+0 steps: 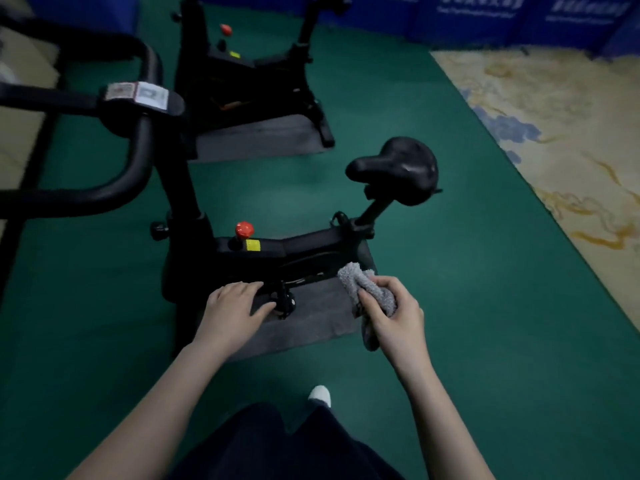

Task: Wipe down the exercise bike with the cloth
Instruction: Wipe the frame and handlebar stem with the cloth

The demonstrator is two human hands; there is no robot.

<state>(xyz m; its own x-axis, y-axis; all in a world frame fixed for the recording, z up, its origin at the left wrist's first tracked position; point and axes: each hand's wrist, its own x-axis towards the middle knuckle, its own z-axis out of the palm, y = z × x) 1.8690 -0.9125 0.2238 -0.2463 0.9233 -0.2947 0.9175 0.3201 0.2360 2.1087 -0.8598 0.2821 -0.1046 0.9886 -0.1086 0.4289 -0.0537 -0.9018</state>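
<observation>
A black exercise bike [311, 247] stands on a grey mat [311, 327] in front of me, with a black saddle [398, 168], a red knob [244, 229] and black handlebars [138, 150] at the left. My left hand [232, 308] rests with spread fingers low on the frame, beside the pedal crank [285, 301]. My right hand [394, 315] grips a bunched grey cloth [367, 287], whose top end touches the lower rear of the frame. Part of the cloth hangs below the hand.
A second black bike [249, 74] on its own grey mat stands behind the first. The floor is green [450, 271], with a patterned beige carpet [571, 133] at the right and blue panels [485, 15] along the back. My white shoe [320, 394] shows below.
</observation>
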